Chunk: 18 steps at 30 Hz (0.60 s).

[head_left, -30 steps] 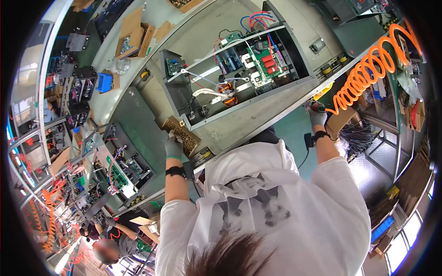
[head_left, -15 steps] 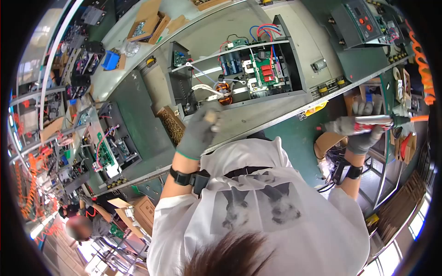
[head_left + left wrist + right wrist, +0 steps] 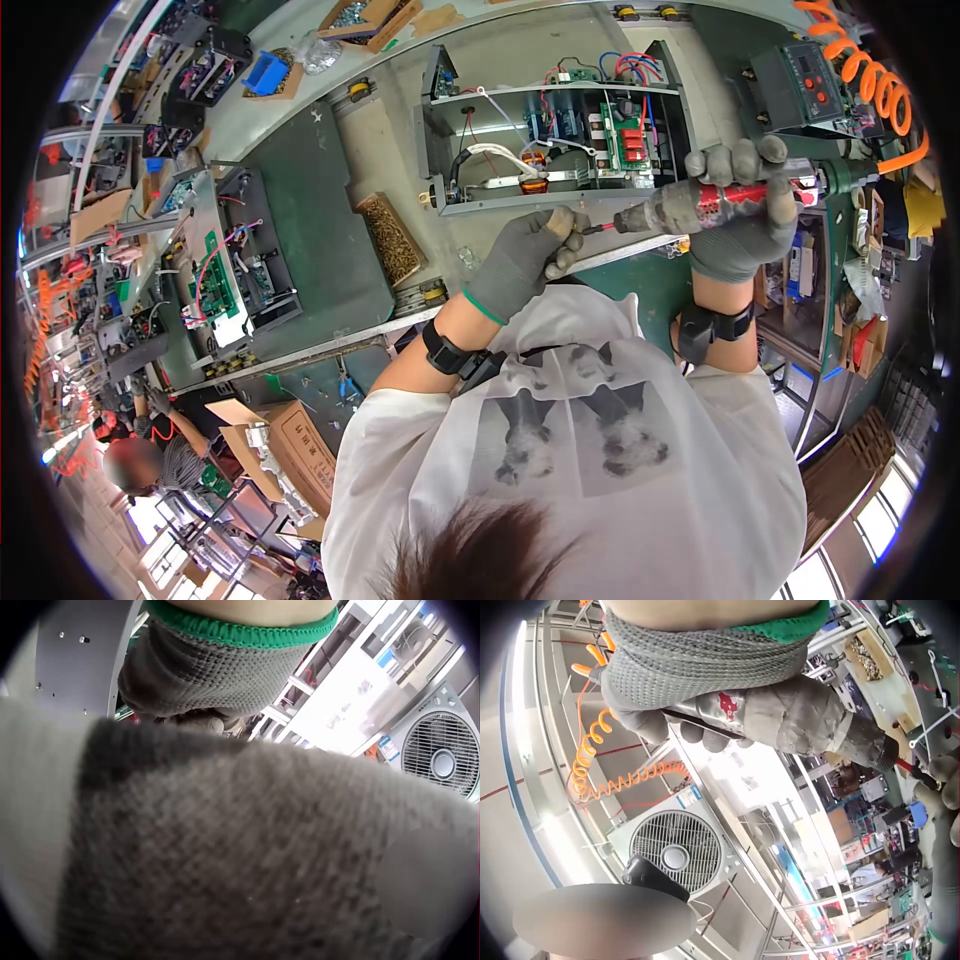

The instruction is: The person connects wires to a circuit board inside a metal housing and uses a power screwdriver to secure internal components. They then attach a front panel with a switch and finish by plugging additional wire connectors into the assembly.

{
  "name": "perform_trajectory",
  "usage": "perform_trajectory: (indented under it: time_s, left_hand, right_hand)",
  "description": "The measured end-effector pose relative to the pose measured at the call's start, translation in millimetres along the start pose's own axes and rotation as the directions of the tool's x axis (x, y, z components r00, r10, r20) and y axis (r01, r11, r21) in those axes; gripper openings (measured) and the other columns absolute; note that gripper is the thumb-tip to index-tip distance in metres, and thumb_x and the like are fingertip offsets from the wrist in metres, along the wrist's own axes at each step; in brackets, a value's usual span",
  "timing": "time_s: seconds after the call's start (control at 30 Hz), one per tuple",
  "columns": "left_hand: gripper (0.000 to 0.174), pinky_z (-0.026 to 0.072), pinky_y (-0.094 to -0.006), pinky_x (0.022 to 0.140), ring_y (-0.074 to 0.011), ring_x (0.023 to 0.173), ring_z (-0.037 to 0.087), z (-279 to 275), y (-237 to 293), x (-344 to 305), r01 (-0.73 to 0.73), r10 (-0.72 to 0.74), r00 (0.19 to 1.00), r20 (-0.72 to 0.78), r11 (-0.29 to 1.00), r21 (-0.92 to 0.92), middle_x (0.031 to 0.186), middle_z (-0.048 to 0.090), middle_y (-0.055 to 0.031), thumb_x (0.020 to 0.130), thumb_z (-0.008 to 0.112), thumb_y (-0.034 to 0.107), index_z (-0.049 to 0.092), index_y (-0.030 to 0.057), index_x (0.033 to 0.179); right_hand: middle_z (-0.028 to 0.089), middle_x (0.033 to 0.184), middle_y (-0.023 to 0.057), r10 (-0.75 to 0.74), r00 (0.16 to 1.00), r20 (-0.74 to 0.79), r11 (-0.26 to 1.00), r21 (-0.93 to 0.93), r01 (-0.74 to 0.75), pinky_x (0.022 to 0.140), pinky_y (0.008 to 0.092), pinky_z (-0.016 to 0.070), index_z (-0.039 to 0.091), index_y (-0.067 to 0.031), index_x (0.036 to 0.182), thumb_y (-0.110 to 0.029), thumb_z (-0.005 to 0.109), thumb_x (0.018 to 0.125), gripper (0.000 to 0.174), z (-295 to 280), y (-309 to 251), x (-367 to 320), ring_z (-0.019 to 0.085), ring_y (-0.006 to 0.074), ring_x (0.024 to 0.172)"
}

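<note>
While pinching the red bit [image 3: 601, 228] with the left hand [image 3: 520, 265] on the near side of the metal case [image 3: 480, 206], clamping the right hand [image 3: 740, 242] round the driver [image 3: 668, 211] by the case's right corner — perhaps risking a jabbed fingertip, from pressing askew or pinching loosely.

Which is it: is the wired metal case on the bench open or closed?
Open: inside the metal case, the green circuit board and white cables are visible.
</note>
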State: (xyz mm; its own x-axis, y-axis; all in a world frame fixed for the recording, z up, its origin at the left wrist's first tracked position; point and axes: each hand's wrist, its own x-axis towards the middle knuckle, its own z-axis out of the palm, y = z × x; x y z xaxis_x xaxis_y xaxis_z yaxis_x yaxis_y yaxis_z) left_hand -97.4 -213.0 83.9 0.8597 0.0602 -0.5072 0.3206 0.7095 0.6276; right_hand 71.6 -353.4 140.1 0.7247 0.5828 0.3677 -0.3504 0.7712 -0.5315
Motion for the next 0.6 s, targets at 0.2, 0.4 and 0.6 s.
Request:
perform_trajectory:
  time_s: [0.2, 0.4, 0.6]
  left_hand:
    - [0.041, 0.0295, -0.0172, 0.045, -0.0043, 0.055, 0.04, -9, 1, -3, 0.006, -0.002, 0.999, -0.05, 0.998, 0.07, 0.075, 0.052, -0.0009, 0.094, 0.052, 0.037, 0.057, -0.0032, 0.102]
    - [0.038, 0.0285, -0.0182, 0.041, -0.004, 0.049, 0.039, -8, 12, -1, 0.09, -0.077, 0.984, -0.159, 0.993, 0.075, 0.069, 0.051, 0.0006, 0.091, 0.057, 0.036, 0.058, -0.002, 0.093]
    - [0.042, 0.0288, -0.0178, 0.041, -0.0047, 0.048, 0.039, -4, 13, 6, 0.077, -0.085, 0.985, -0.152, 0.995, -0.056, 0.069, 0.052, 0.0004, 0.09, 0.057, 0.043, 0.058, 0.0005, 0.086]
  right_hand:
    - [0.052, 0.085, 0.0068, -0.019, 0.999, -0.044, 1.0, -0.019, 0.018, 0.082, 0.0478, 0.0394, 0.052, -0.0096, 0.11, -0.02, 0.051, 0.086, 0.026, 6, 17, -8, 0.05, 0.0234, 0.078]
    - [0.052, 0.085, 0.0073, -0.094, 0.995, -0.026, 0.989, -0.121, 0.091, 0.081, 0.0487, 0.0403, 0.051, -0.0092, 0.112, -0.02, 0.052, 0.085, 0.029, 16, 25, -14, 0.051, 0.0236, 0.079]
    - [0.053, 0.085, 0.0084, -0.147, 0.978, -0.145, 0.98, -0.158, 0.124, 0.083, 0.0496, 0.0408, 0.05, -0.0087, 0.111, -0.02, 0.052, 0.085, 0.028, 20, 26, -17, 0.053, 0.0254, 0.079]
